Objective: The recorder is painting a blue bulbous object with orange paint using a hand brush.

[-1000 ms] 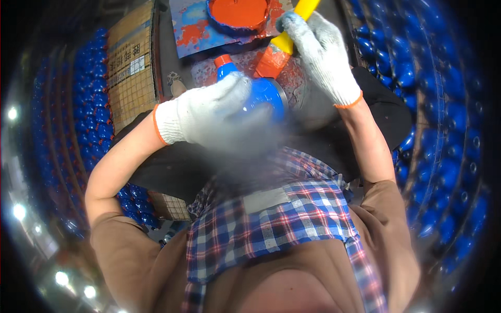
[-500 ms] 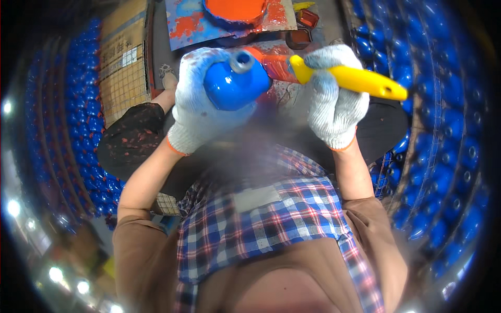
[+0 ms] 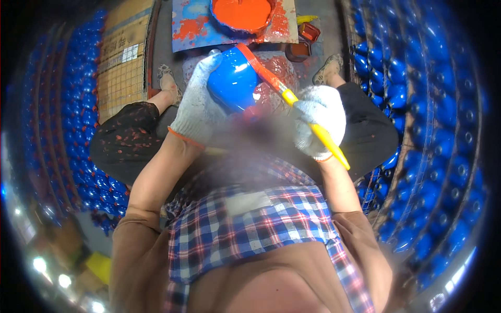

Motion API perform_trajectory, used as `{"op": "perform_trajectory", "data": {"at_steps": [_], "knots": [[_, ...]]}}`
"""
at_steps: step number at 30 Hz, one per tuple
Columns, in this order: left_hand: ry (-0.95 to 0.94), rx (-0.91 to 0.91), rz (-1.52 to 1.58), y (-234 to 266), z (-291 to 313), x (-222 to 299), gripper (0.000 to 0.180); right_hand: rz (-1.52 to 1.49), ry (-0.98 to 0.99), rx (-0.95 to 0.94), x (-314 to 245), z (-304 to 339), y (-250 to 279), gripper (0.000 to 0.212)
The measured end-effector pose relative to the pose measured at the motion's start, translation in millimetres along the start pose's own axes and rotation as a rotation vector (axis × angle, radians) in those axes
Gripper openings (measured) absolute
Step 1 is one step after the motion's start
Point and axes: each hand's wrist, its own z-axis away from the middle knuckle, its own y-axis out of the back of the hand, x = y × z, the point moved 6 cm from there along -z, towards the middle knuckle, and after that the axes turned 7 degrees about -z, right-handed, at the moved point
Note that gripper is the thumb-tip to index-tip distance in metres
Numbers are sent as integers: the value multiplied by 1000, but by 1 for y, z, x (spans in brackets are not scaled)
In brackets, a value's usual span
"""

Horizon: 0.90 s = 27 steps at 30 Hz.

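Here | bowl (image 3: 242, 34): orange paint (image 3: 242, 15) | held blue vessel (image 3: 234, 82): contents unclear

My right hand (image 3: 321, 117) dropped lower. Brush (image 3: 288, 97) swung from near-level to slanted, handle end toward me, red bristles (image 3: 258, 65) now along blue bottle's (image 3: 232, 78) upper right edge. Bottle rolled: smooth side up where ring-shaped neck faced half a second ago.

Vessel (image 3: 233, 78) blu; brush (image 3: 286, 95) hndl (image 3: 331, 143) yel, bristles (image 3: 261, 69) red-orange; gloves (image 3: 197, 107) wht w/ orange cuffs (image 3: 186, 138); apron (image 3: 245, 229) blu/wht/red plaid
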Motion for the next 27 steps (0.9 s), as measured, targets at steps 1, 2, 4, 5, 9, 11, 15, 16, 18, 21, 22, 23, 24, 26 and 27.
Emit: {"op": "perform_trajectory", "data": {"at_steps": [1, 2, 4, 5, 9, 11, 15, 16, 18, 21, 22, 23, 24, 26, 27], "knots": [[86, -31, 136, 3, -4, -3, 40, 11, 33, -18, -1, -1, -2, 31], [172, -65, 271, 4, -6, -6, 48, 21, 67, -35, -2, -4, -3, 32], [141, 33, 184, 6, -13, -6, 52, 59, 126, -76, -3, -10, -1, 31], [130, 134, 87, 9, -14, -5, 57, 79, 177, -110, -5, -13, -1, 30], [225, 50, 216, 1, -13, -2, 59, 101, 288, -162, -4, -13, 4, 31], [169, 4, 216, 16, -21, -7, 59, 125, 282, -171, -9, -16, 9, 30], [10, -81, -158, 29, -27, -2, 64, 5, 211, 42, -6, -19, 25, 17], [25, -138, -211, 23, -24, 0, 65, -47, 203, 121, -5, -23, 28, 21], [204, -232, 32, 26, -11, 5, 67, -57, 13, 253, 9, -29, 27, 27], [-156, -214, -621, 17, -8, 36, 61, -58, -302, 316, 34, -59, 20, 23], [-262, -150, -1169, 4, -1, 50, 62, -72, -353, 347, 46, -70, 18, 21], [-415, -113, -1475, -14, 9, 58, 63, 208, -113, 188, 53, -85, 12, 21], [-576, -73, -1778, -30, 18, 58, 64, 481, 123, 19, 60, -92, 3, 22], [-741, -49, -1946, -30, 22, 52, 54, 61, -410, -45, 82, -106, -15, 24], [-809, -109, -2101, -32, 22, 47, 49, -79, -462, -63, 78, -109, -24, 28]]}}
